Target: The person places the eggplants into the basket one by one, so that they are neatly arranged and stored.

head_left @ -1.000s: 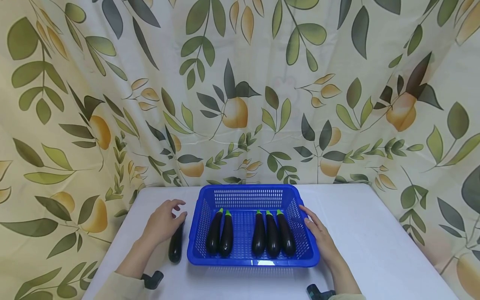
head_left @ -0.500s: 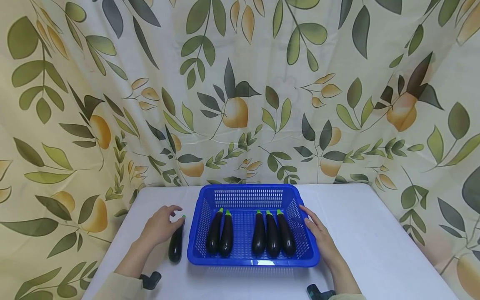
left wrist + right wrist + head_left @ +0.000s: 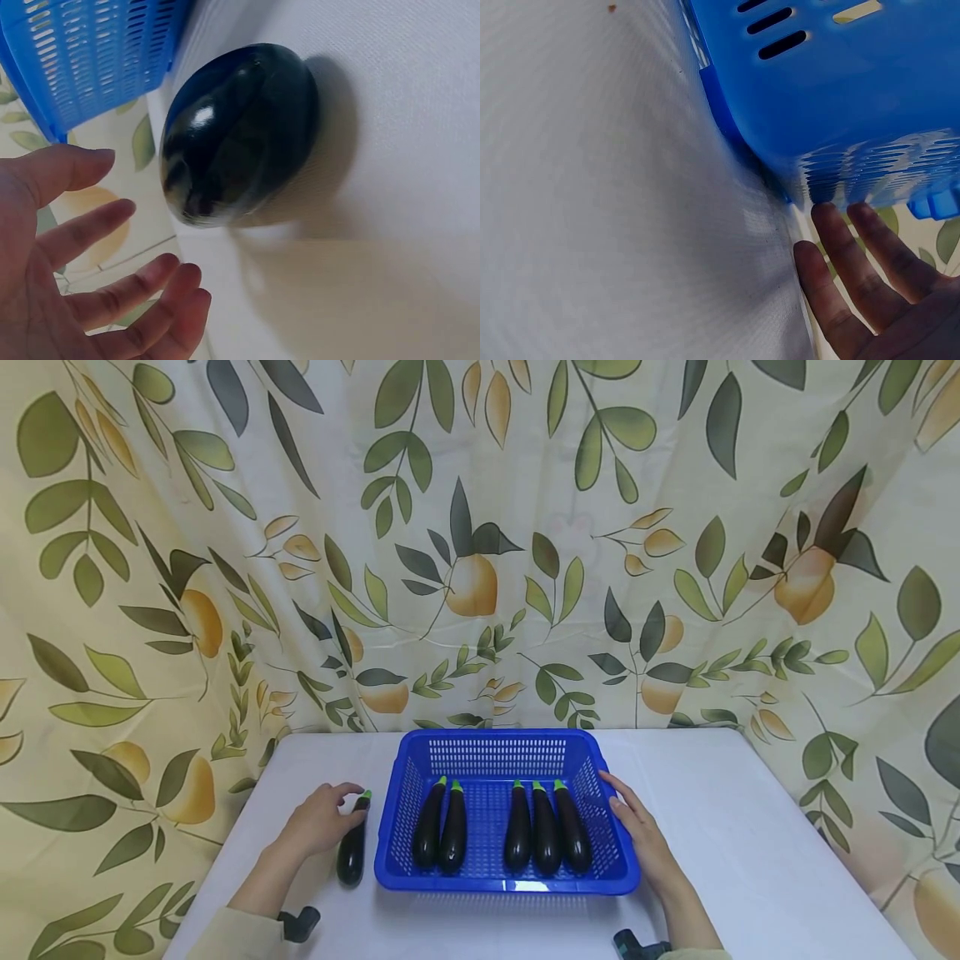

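A single eggplant (image 3: 350, 853) with a green stem end lies on the white table, left of the blue plastic basket (image 3: 506, 884). Over its upper part hovers my left hand (image 3: 318, 821), thumb and fingers spread around the stem end. In the left wrist view, a gap shows between the left fingers (image 3: 120, 296) and the dark, glossy eggplant (image 3: 240, 135). My right hand (image 3: 647, 839) rests against the basket's right side; its extended fingers (image 3: 862, 277) touch the outer wall in the right wrist view. The right thumb lies near the rim.
Inside the basket, two eggplants (image 3: 441, 827) lie at the left and three eggplants (image 3: 546, 828) at the right, with bare mesh between the groups. Behind the table (image 3: 750, 843) hangs a leaf-and-fruit patterned curtain (image 3: 480, 543).
My left hand has moved slightly down and left, lower over the lone eggplant, and its green stem end has come into view. The right hand and basket have stayed put.
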`<state>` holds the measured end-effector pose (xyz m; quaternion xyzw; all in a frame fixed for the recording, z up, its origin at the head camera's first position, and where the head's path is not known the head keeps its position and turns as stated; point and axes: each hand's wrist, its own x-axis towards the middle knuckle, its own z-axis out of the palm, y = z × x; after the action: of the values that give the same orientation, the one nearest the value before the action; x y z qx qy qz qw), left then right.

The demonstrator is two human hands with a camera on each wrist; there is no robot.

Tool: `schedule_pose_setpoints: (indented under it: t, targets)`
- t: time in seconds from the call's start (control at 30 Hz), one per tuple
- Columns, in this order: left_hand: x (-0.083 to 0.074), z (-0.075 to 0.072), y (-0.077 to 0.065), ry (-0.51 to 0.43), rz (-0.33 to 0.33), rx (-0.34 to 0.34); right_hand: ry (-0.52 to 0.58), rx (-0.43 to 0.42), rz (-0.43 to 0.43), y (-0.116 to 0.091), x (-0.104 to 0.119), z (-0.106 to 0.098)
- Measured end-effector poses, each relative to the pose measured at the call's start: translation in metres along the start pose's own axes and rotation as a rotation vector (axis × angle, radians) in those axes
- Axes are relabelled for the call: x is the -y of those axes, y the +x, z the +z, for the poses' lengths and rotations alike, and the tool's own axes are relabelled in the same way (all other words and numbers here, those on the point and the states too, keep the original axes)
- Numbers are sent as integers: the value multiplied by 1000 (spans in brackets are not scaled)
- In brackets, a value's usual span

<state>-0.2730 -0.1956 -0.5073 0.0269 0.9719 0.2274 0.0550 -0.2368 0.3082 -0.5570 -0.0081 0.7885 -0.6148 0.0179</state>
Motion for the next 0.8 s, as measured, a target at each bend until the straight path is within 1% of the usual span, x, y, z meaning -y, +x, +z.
schedule_pose_setpoints:
  t: [0.27, 0.5, 0.7, 0.8]
  targets:
    - [3, 5, -1, 2, -12, 36, -2, -5, -9, 1, -1, 0]
    - [3, 9, -3, 0, -4, 55, 4, -5, -9, 0, 0, 0]
    - [3, 13, -4, -27, -10, 61, 7, -4, -4, 0, 1, 0]
    - [2, 15, -5, -34, -10, 53, 9, -3, -9, 0, 1, 0]
